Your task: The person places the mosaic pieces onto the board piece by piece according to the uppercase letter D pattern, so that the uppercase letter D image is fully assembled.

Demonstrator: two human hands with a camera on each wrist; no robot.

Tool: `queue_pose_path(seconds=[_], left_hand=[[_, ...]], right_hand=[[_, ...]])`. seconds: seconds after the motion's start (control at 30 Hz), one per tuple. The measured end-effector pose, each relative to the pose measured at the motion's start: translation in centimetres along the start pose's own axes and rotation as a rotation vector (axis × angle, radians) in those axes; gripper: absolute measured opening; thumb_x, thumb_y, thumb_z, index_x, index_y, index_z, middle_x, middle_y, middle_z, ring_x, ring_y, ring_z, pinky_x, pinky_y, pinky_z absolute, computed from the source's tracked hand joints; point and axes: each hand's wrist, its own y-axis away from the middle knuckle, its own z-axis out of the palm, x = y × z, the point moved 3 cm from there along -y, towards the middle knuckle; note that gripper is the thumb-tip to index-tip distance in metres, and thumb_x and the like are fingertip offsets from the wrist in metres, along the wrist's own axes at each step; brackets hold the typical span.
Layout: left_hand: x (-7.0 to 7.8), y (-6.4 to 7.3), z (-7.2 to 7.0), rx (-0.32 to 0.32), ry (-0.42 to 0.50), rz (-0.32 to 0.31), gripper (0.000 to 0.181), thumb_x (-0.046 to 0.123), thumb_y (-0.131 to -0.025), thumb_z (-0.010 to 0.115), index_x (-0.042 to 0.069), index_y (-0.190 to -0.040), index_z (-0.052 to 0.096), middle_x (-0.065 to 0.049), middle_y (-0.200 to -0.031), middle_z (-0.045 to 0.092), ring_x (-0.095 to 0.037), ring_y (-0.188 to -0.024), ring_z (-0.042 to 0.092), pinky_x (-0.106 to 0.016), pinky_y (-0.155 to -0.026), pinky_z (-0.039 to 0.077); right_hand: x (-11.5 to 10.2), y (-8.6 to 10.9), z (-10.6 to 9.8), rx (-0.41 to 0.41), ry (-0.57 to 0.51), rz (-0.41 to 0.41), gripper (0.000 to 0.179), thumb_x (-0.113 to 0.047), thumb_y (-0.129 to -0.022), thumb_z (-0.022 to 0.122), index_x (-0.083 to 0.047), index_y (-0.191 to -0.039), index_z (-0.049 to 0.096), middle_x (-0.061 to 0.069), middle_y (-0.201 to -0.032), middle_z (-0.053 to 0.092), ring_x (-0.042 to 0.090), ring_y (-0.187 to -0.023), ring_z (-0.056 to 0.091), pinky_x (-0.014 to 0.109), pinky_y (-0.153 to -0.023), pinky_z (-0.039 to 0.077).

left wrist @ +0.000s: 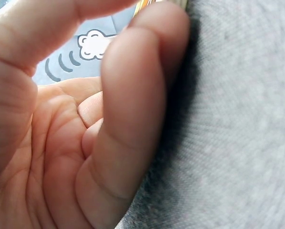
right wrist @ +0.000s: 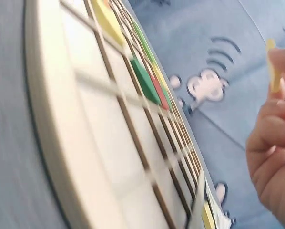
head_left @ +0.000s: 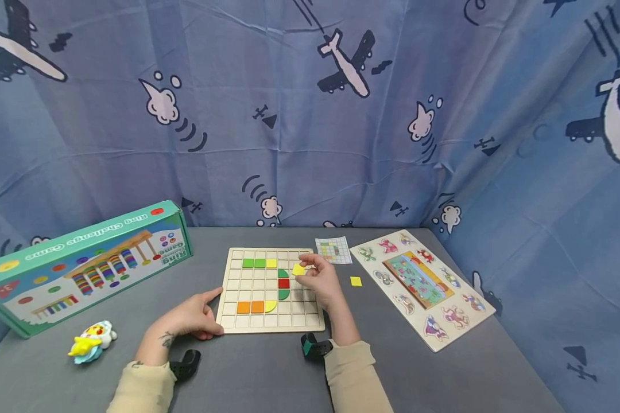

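Note:
A wooden grid board (head_left: 232, 324) lies on the table with green, yellow, red and orange tiles on it. My right hand (head_left: 321, 284) pinches a yellow square tile (head_left: 298, 269) between thumb and fingertips over the board's right half. In the right wrist view that yellow tile (right wrist: 274, 67) stands on edge, raised above the board. My left hand (head_left: 188, 318) touches the board's left edge with its index finger and thumb, the thumb by the near corner. Beside the green rounded pieces sits a red square (head_left: 283, 283). Two orange squares (head_left: 250, 307) adjoin a yellow rounded piece (head_left: 271, 306).
A printed pattern card (head_left: 341, 252) lies behind the board's right corner. Another yellow square tile (head_left: 356, 281) is on the grey table (head_left: 258, 373) to the right. Farther right lies a picture puzzle board (head_left: 392, 275). At left are a green game box (head_left: 93, 258) and a small toy figure (head_left: 93, 342).

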Motion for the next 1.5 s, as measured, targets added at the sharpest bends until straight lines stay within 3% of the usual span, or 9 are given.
queue_pose_path(seconds=[0.23,0.4,0.53,0.7,0.93,1.2,1.5], left_hand=[[-0.3,-0.1,0.0,-0.006,0.009,0.014,0.102,0.009,-0.068,0.078,-0.001,-0.147,0.015,-0.003,-0.058,0.056,-0.010,-0.047,0.051,-0.027,-0.048,0.047],[-0.4,-0.2,0.0,-0.006,0.017,0.015,0.102,0.009,-0.067,0.078,-0.001,-0.147,0.016,-0.003,-0.058,0.056,-0.010,-0.047,0.052,-0.028,-0.048,0.048],[-0.4,-0.2,0.0,-0.003,0.012,0.003,0.102,0.009,-0.067,0.079,-0.001,-0.147,0.016,-0.003,-0.059,0.056,-0.010,-0.048,0.053,-0.029,-0.049,0.048],[-0.2,-0.2,0.0,-0.005,0.011,-0.005,0.101,0.010,-0.068,0.078,-0.001,-0.147,0.016,-0.003,-0.059,0.057,-0.010,-0.047,0.052,-0.028,-0.049,0.048],[-0.1,-0.1,0.0,-0.006,0.001,-0.007,0.100,0.011,-0.068,0.078,-0.001,-0.147,0.017,-0.003,-0.059,0.057,-0.010,-0.047,0.052,-0.028,-0.049,0.048],[-0.2,-0.1,-0.1,-0.004,0.004,0.003,0.101,0.010,-0.068,0.078,-0.002,-0.147,0.017,-0.002,-0.059,0.056,-0.010,-0.047,0.052,-0.028,-0.049,0.048],[-0.2,-0.1,-0.1,-0.006,0.006,0.012,0.100,0.011,-0.068,0.078,-0.001,-0.147,0.017,-0.003,-0.058,0.057,-0.010,-0.046,0.052,-0.028,-0.049,0.048]], right_hand=[[-0.8,-0.6,3.2,-0.218,-0.119,-0.022,0.044,0.016,-0.071,0.060,0.013,-0.115,0.052,-0.001,-0.091,0.051,0.006,-0.057,0.043,0.017,-0.053,0.038],[-1.4,-0.8,5.1,-0.297,-0.102,-0.027,0.044,0.014,-0.072,0.061,0.012,-0.115,0.053,-0.002,-0.091,0.052,0.006,-0.055,0.041,0.017,-0.050,0.035],[-1.6,-0.8,6.5,-0.336,-0.044,-0.027,0.042,0.014,-0.072,0.064,0.009,-0.113,0.055,0.005,-0.095,0.055,0.006,-0.054,0.041,0.017,-0.051,0.036],[-1.4,-1.0,8.1,-0.347,0.136,-0.007,0.039,0.008,-0.071,0.070,0.006,-0.108,0.061,0.012,-0.098,0.059,0.008,-0.054,0.040,0.019,-0.052,0.037],[-0.7,-0.9,9.7,-0.315,0.413,0.026,0.033,0.003,-0.067,0.075,-0.002,-0.098,0.066,0.007,-0.089,0.062,0.012,-0.068,0.047,0.022,-0.060,0.040],[0.0,-1.1,10.7,-0.324,0.519,0.101,0.030,0.004,-0.065,0.077,-0.003,-0.092,0.066,0.003,-0.083,0.060,0.013,-0.068,0.049,0.022,-0.055,0.042],[0.1,-1.2,11.2,-0.335,0.622,0.113,0.027,0.003,-0.066,0.078,-0.007,-0.089,0.067,0.001,-0.081,0.061,0.011,-0.071,0.051,0.021,-0.060,0.044]])
